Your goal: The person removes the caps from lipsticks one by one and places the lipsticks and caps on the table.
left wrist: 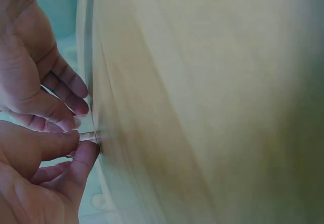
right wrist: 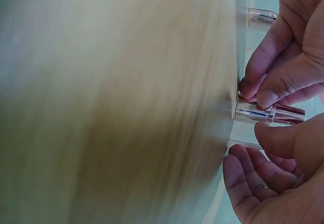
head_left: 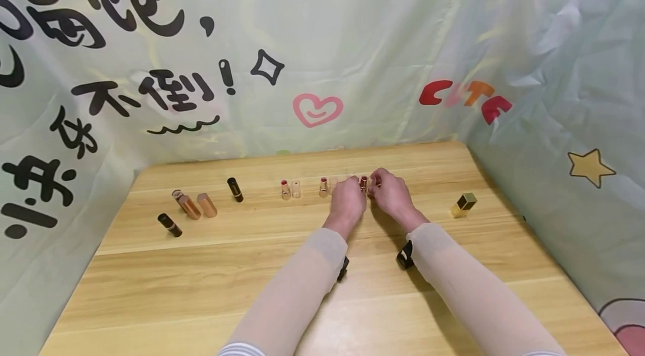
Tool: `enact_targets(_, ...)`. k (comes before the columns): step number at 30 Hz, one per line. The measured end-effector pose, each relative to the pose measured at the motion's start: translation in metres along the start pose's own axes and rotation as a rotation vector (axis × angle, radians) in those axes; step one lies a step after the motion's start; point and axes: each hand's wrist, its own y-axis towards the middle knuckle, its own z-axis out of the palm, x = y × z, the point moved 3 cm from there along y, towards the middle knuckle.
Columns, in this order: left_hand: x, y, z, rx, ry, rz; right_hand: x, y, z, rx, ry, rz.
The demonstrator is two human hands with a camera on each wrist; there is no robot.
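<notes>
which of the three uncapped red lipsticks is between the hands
The rightmost red lipstick; the other two stand farther left, beyond the left hand.

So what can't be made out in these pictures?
Head: fingertips of the left hand, behind its knuckles; any lettering on the black tubes, too small.
Right wrist: table, blurred; part of the clear cap beside the lipstick, behind the right hand.
Left wrist: most of that lipstick, behind left-hand fingers.

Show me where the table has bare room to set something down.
The table is bare between the left sleeve and the front black tube, and between the right hand and the gold tube. It is crowded around the left hand, along the row of red lipsticks.
</notes>
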Motion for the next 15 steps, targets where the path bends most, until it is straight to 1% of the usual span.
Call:
enact_targets(5, -0.001, -0.008, -0.004, 0.016, 0.015, 0.002, 0.001, -0.002, 0.0, 0.011, 0.03, 0.008)
enact_targets(8, -0.001, -0.013, -0.008, 0.031, 0.032, 0.018, 0.0, -0.005, -0.001, 0.017, 0.061, 0.027)
enact_targets(11, 0.001, -0.017, -0.01, 0.062, 0.041, 0.029, -0.001, -0.008, -0.002, 0.011, 0.091, 0.058)
enact_targets(15, 0.003, -0.023, -0.013, 0.103, 0.036, 0.052, 0.001, -0.013, -0.004, -0.005, 0.108, 0.071)
